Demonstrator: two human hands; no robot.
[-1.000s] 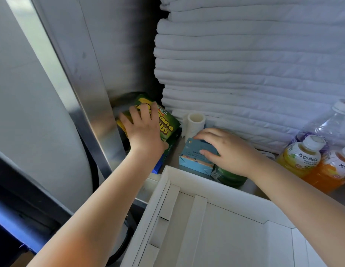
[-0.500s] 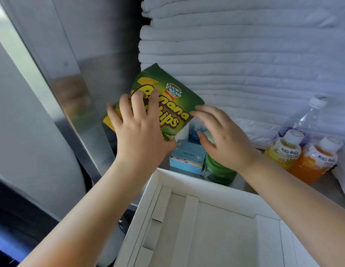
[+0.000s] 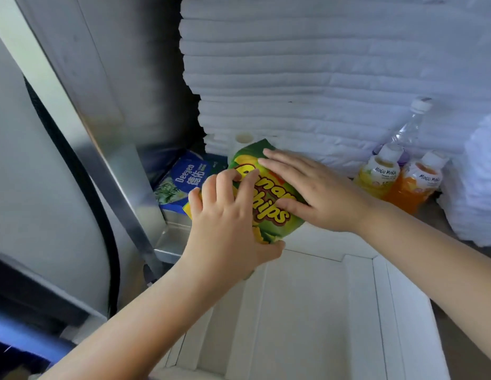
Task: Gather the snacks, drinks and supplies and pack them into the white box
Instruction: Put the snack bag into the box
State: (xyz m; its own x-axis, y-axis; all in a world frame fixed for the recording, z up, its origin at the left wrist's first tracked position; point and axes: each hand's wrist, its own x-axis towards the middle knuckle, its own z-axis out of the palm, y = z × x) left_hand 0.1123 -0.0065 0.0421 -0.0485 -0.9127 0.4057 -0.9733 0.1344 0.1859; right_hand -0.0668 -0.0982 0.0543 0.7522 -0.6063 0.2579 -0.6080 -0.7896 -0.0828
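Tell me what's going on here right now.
A person is packing. The left grip holds the chips bag by its lower edge. The right grip lies flat on its front. The bag is over the far rim of the white box, not inside yet. Juice bottles and a water bottle stand to the right.

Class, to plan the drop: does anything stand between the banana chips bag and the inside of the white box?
Nothing visible does. The left hand and right hand hold the banana chips bag over the far rim of the white box, which lies open.
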